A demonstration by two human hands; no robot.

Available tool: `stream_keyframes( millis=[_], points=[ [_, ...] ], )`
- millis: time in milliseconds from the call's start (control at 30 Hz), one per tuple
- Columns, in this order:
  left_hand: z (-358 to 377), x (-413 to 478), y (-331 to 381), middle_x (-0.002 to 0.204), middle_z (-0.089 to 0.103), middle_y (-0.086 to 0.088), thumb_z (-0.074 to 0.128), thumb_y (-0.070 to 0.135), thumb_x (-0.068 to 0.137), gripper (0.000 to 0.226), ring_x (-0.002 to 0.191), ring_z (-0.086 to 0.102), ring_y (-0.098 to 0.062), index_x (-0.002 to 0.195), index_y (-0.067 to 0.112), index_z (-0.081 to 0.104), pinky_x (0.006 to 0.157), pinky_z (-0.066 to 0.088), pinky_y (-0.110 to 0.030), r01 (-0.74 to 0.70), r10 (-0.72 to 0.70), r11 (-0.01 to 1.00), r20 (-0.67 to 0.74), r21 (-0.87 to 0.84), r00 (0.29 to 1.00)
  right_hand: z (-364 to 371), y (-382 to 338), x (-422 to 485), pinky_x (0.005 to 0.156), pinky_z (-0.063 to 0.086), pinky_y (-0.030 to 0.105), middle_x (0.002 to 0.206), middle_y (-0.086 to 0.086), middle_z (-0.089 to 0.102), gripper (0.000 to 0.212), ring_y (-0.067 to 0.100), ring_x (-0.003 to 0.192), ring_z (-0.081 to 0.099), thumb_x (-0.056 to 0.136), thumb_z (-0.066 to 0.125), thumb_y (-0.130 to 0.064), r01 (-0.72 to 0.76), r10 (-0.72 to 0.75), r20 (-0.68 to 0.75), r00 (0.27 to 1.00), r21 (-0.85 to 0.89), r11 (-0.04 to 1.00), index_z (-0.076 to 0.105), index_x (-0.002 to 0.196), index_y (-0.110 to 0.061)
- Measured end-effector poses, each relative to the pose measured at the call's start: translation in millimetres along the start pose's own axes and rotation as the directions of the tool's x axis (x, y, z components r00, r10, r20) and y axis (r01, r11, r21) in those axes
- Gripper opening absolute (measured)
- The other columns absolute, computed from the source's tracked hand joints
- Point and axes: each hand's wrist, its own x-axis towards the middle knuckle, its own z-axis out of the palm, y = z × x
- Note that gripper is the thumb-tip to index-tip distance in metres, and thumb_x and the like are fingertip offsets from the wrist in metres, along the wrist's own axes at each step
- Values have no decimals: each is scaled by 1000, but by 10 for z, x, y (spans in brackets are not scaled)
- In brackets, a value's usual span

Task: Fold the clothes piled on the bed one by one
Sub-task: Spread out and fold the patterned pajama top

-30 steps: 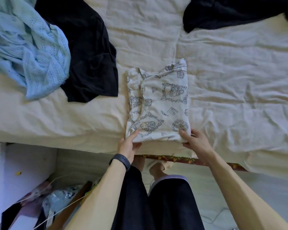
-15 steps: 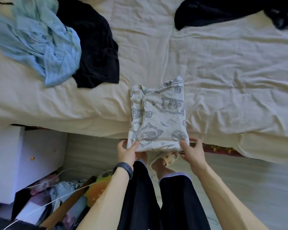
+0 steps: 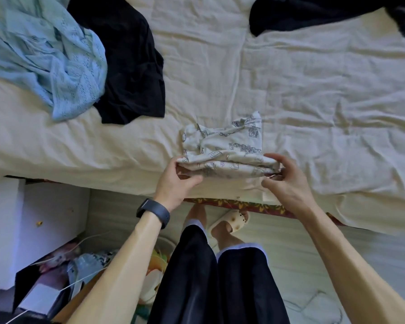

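At bed's near edge: left hand (image 3: 177,181), right hand (image 3: 288,183) each pinch near corner of folded printed top (image 3: 229,146), near end raised off cream sheet (image 3: 313,90). Likely last half-fold; next needs edge carried forward, aligned. Blue knit (image 3: 47,57) and black garment (image 3: 131,66) wait unfolded.

Near edge of the printed garment (image 3: 232,146), earlier flat, now up in left hand (image 3: 175,183) and right hand (image 3: 288,183).
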Motion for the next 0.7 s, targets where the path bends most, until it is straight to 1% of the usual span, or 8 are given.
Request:
stream_keyframes(
  millis=[67,133,200,267,367,467,567,700],
  points=[
    [-41,276,70,88,63,15,79,39,81,28,81,61,-8,101,31,61,63,41,-11,-98,154,905,-103,414,983,1,-48,282,73,50,18,106,-2,66,34,5,81,61,88,78,-20,77,-94,-95,991,-169,983,68,119,-29],
    [-39,560,120,96,58,4,70,44,88,25,93,56,-18,101,23,65,73,41,-19,-152,269,830,-145,537,952,35,-83,566,72,47,20,97,-12,67,23,7,84,58,94,72,-36,107,-148,-181,972,-218,970,69,116,-30],
    [5,842,194,97,58,2,61,46,94,25,97,57,-20,101,22,62,71,38,-21,-142,226,886,-144,442,963,128,-127,855,69,48,18,93,-17,66,15,-1,84,60,97,65,-44,61,-91,-221,971,-139,988,64,109,-34],
    [95,1079,241,84,61,7,51,51,99,29,79,59,-13,98,23,53,58,36,-20,-47,109,939,-167,340,980,258,-138,1129,63,43,9,89,-20,64,14,-4,81,61,100,58,-49,-10,-6,-252,968,-62,998,58,105,-36],
    [209,1395,220,72,54,8,39,48,104,34,65,52,-14,90,18,44,51,29,-27,36,58,935,-253,354,966,422,-93,1471,64,37,11,85,-21,62,22,7,81,59,103,49,-54,-77,52,-323,945,-67,995,55,105,-33],
    [210,1628,119,73,54,6,37,42,106,34,74,50,-27,86,16,44,58,21,-34,90,35,909,-288,408,957,507,17,1736,76,38,28,87,-15,63,27,14,90,58,98,48,-62,-152,115,-381,917,-69,986,54,97,-35],
    [159,1759,17,93,66,-13,32,47,106,37,89,58,-36,85,20,45,66,27,-32,127,27,846,-280,518,960,550,63,1893,75,37,28,82,-14,63,29,16,89,60,92,56,-65,-191,161,-426,890,-28,981,54,87,-36],
    [152,1781,125,104,66,-17,33,51,104,40,99,60,-41,93,17,49,69,35,-37,146,6,799,-252,583,968,553,56,1904,76,41,26,94,-13,63,29,15,95,62,88,60,-68,-211,189,-443,876,0,978,54,88,-40]
  ],
)
